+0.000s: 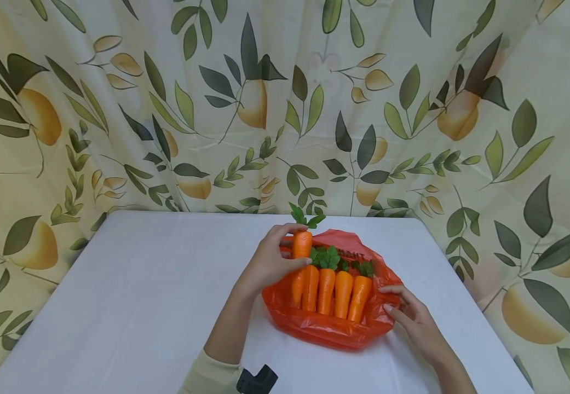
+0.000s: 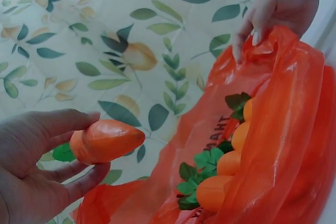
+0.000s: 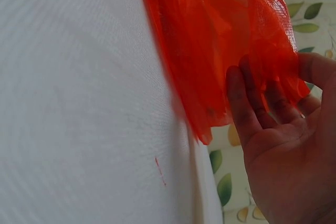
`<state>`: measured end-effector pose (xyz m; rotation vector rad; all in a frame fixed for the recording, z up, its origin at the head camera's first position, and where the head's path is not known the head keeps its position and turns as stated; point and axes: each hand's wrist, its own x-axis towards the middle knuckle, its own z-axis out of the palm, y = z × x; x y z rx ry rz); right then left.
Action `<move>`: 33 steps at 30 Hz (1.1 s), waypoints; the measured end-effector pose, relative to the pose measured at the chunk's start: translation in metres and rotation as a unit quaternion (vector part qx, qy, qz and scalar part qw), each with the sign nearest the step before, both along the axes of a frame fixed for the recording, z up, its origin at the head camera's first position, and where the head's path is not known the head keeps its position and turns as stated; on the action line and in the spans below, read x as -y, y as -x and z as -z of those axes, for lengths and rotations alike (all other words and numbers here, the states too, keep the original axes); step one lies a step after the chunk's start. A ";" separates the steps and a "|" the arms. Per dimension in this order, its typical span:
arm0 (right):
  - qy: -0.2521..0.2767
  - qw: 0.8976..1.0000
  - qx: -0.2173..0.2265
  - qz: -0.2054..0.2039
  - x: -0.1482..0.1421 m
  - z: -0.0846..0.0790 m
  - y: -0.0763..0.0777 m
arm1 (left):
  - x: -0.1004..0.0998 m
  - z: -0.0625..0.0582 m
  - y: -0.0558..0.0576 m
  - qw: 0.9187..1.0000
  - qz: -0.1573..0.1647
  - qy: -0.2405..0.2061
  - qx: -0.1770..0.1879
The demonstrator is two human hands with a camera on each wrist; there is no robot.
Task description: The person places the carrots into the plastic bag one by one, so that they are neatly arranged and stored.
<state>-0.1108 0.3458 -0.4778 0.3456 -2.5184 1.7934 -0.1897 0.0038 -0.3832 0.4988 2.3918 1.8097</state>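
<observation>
A toy carrot (image 1: 301, 244) with green leaves is held between the thumb and fingers of my left hand (image 1: 269, 261), over the left part of a red plastic bag (image 1: 324, 331). In the left wrist view that carrot (image 2: 107, 140) points its tip toward the bag. Several more carrots (image 1: 343, 294) lie side by side in the bag, their leaves (image 1: 326, 257) toward its far side. My right hand (image 1: 413, 320) grips the bag's right edge; in the right wrist view its fingers (image 3: 242, 100) show against the red film.
The bag rests on a white table (image 1: 166, 284), toward its right half. Behind the table hangs a curtain (image 1: 285, 164) printed with fruit and leaves. A dark device (image 1: 257, 379) sits at the left sleeve.
</observation>
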 end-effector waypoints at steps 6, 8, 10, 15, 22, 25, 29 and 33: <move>0.001 1.000 -0.008 0.000 0.000 0.001 -0.001 | -0.012 0.002 -0.003 1.000 0.015 -0.002 -0.001; 0.005 1.000 -0.010 -0.002 0.000 0.000 -0.001 | -0.016 0.004 -0.004 1.000 0.020 -0.004 0.000; 0.007 1.000 -0.015 -0.007 0.000 0.000 -0.002 | -0.021 0.006 -0.004 1.000 0.022 -0.002 0.001; 0.011 1.000 -0.014 -0.008 0.000 0.000 -0.002 | -0.033 0.013 -0.004 0.999 0.034 -0.003 -0.001; 0.017 1.000 -0.008 -0.003 0.002 -0.002 -0.002 | -0.051 0.028 0.000 0.999 0.039 -0.021 0.000; 0.017 1.000 -0.005 0.001 0.001 -0.001 -0.002 | -0.057 0.033 0.001 0.999 0.032 -0.020 0.004; 0.013 1.000 -0.003 0.001 0.000 -0.002 -0.002 | -0.064 0.041 0.003 0.999 0.024 -0.022 0.005; 0.015 1.000 -0.008 -0.005 -0.001 -0.003 -0.002 | -0.070 0.049 0.005 1.000 0.016 -0.018 0.007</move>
